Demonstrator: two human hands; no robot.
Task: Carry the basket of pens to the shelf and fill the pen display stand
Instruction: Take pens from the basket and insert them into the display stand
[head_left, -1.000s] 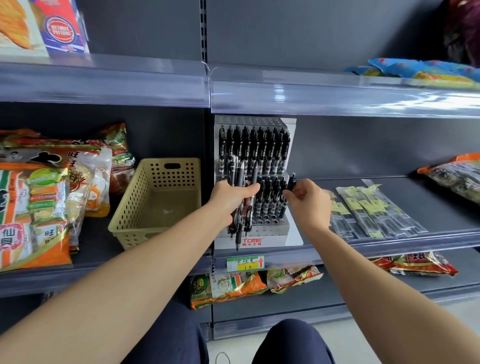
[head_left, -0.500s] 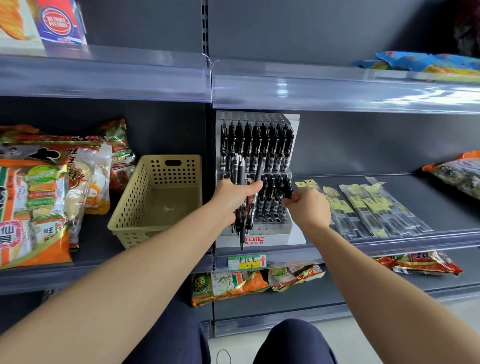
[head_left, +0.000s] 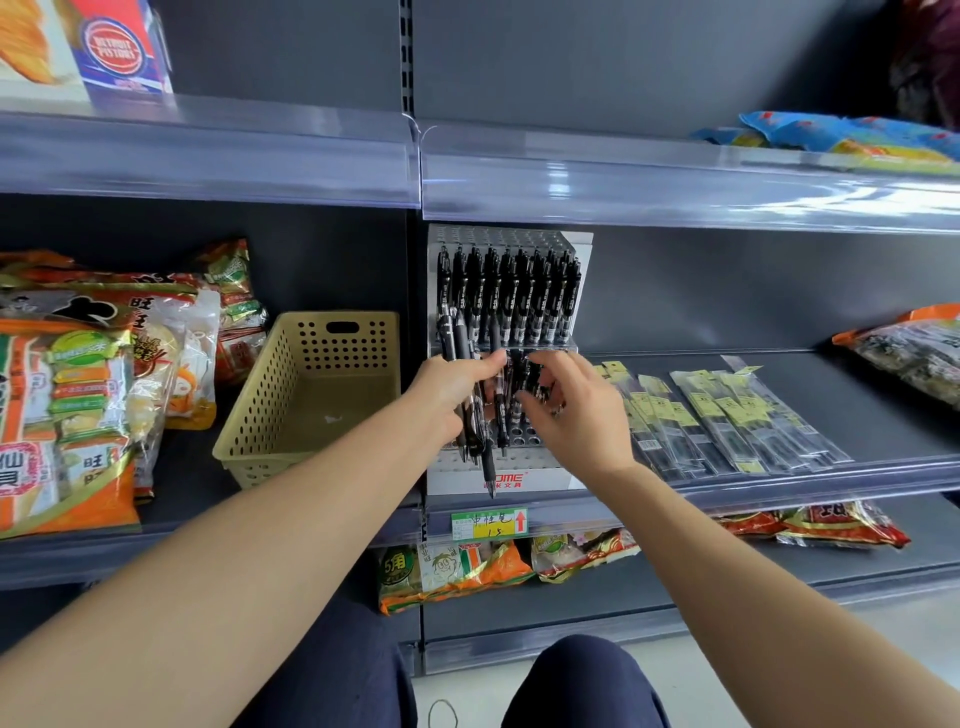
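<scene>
**Grey shop shelving: pens at the stand**

Grey shelf (head_left: 883, 410) is carrying the pen display stand (head_left: 545, 475), just right of the beige basket (head_left: 260, 415). The left hand (head_left: 454, 387) is gripping a bundle of black pens (head_left: 488, 460) before the stand's lower tier. The right hand (head_left: 574, 415) is hovering beside them, fingers curved; whether it is pinching a pen cannot be told.

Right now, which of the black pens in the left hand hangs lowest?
The black plastic pen whose tip reaches the red logo on the white display stand; the other pens in the left hand end higher.
</scene>
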